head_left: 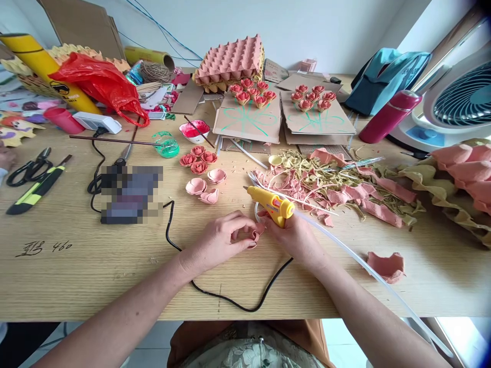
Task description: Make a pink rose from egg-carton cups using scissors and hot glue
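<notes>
My right hand [297, 237] is wrapped round the handle of a yellow hot glue gun [271, 202], whose nozzle points up and left; a long clear glue stick [353, 253] trails from its rear. Between the fingers of my left hand [226, 236] is a small curled pink egg-carton flower [252, 239], partly hidden. Some right-hand fingertips are close by it; whether they touch cannot be made out. Beyond my left hand lie unpainted pink carton cups [196, 187] and several red-painted carton flowers [198, 167]. A single pink carton cup [386, 267] lies right of my right forearm.
Pink and tan carton scraps [345, 184] spread at the right, before a stack of egg trays [456, 179]. Cardboard panels [247, 125] bear red flowers. A black cord [230, 296] loops below my hands. Scissors [30, 168] and a cutter [40, 186] lie left. A fan [456, 97] stands far right.
</notes>
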`<state>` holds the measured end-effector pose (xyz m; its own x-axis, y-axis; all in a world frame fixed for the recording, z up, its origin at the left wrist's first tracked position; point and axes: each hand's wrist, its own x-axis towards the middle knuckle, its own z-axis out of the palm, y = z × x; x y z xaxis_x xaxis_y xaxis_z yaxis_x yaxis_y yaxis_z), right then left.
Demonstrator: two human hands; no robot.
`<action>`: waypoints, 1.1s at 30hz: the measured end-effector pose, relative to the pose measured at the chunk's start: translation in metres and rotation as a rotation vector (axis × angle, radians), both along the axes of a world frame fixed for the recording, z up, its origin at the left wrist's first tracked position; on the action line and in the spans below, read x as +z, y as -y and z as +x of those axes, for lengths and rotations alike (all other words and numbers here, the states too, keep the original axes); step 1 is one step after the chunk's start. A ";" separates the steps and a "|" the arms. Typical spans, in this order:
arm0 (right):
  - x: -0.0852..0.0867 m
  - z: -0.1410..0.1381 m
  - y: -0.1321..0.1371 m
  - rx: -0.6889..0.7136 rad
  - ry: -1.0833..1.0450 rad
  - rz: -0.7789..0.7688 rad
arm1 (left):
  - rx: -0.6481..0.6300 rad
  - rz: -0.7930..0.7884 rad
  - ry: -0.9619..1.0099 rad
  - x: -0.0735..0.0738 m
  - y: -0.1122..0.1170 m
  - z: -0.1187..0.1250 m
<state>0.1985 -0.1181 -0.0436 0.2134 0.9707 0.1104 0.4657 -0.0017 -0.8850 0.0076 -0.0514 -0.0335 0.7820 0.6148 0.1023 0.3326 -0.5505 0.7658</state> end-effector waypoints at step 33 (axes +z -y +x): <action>0.014 -0.005 0.002 0.182 -0.641 -0.087 | 0.112 0.235 0.382 0.006 0.013 0.000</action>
<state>0.1931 -0.1198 -0.0297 0.0433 0.9970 -0.0637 -0.1528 -0.0564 -0.9867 0.0079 -0.0647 -0.0276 0.5909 0.6195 0.5168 0.1182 -0.7002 0.7041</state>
